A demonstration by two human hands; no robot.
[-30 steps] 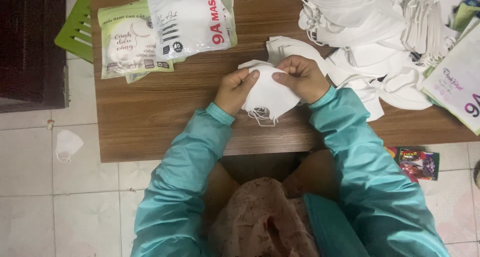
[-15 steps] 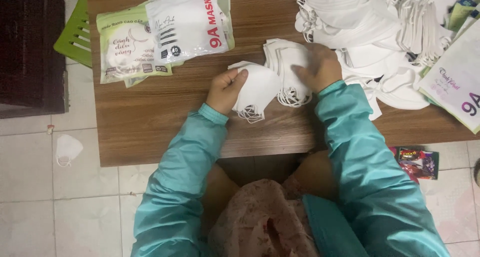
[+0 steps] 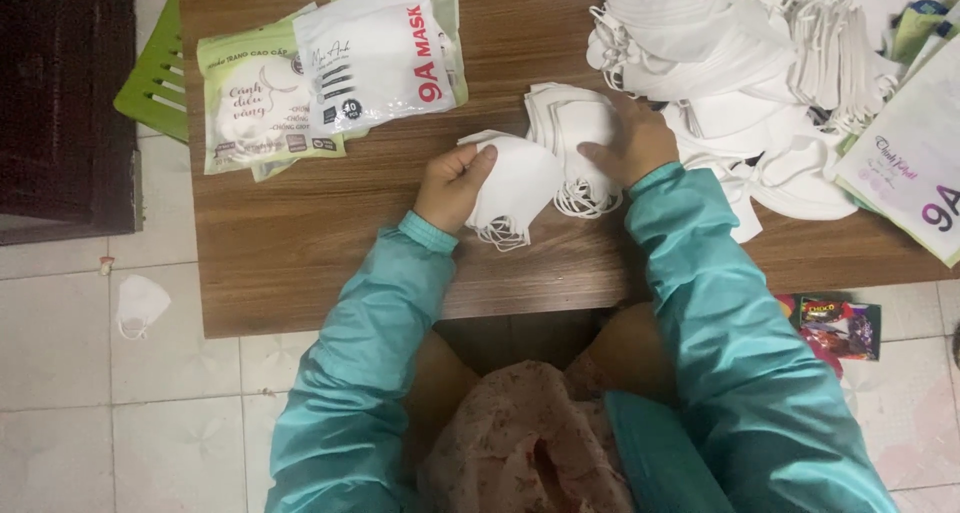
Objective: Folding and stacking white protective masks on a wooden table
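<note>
— Where's there room on that wooden table (image 3: 300,263)?

— The near left part, below the sealed packets (image 3: 330,73), is bare wood; a hand could cross there freely.

— And the right?

— Crowded. The loose heap of white masks (image 3: 760,63) covers the far right corner, with a printed bag (image 3: 915,178) beside it at the edge.

— The middle?

— The left hand (image 3: 452,185) grips a folded mask (image 3: 520,188), the right hand (image 3: 632,143) presses a small stack (image 3: 570,123); only a narrow strip of wood shows near the front edge.

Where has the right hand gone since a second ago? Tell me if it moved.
Yes. The right hand left the folded mask that the left hand holds and moved right, onto the small mask stack beside the big pile.
</note>
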